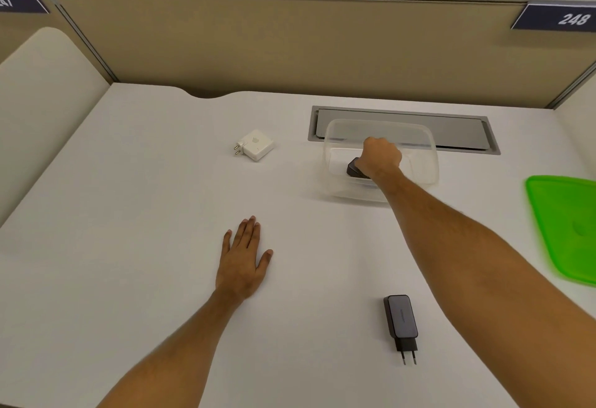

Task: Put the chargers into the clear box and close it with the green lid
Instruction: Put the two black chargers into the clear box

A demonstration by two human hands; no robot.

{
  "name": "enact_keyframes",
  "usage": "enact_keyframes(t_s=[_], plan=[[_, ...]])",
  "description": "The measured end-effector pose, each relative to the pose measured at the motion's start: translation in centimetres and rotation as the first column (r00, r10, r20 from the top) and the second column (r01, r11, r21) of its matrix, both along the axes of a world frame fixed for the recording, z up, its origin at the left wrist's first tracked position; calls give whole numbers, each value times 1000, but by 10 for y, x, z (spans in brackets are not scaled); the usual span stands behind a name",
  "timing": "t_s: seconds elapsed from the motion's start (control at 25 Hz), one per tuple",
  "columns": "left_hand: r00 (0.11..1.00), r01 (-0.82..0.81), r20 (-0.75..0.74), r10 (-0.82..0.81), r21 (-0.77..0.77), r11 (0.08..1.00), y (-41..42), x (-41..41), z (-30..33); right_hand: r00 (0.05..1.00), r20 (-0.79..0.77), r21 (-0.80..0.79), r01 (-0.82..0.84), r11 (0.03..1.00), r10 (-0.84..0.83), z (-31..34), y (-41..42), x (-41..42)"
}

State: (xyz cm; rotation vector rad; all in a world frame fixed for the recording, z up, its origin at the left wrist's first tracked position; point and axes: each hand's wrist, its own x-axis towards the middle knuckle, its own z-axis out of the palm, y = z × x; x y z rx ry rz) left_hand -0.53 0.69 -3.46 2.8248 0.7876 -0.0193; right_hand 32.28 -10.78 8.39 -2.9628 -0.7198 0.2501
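The clear box stands open on the white desk, right of centre. My right hand reaches down inside it, closed around a dark charger that is mostly hidden by the hand. A white square charger with two pins lies on the desk left of the box. Near the front edge lies a grey-black charger, pins toward me. The green lid rests flat at the far right. My left hand lies flat on the desk, palm down, holding nothing.
A grey cable hatch is set into the desk behind the box. A beige partition closes the back, with a number plate at the right. A rounded side panel borders the left.
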Motion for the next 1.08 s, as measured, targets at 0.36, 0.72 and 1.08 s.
enact_keyframes(t_s=[0.36, 0.72, 1.08], plan=[[999, 0, 45, 1, -25, 1000, -1, 0, 2, 952, 305, 364, -99, 926, -18, 36, -41, -43], [1000, 0, 13, 0, -9, 1000, 0, 0, 0, 966, 228, 191, -168, 967, 123, 3, -108, -110], [999, -6, 40, 7, -31, 1000, 0, -1, -2, 995, -59, 24, -83, 996, 84, -34, -163, -161]])
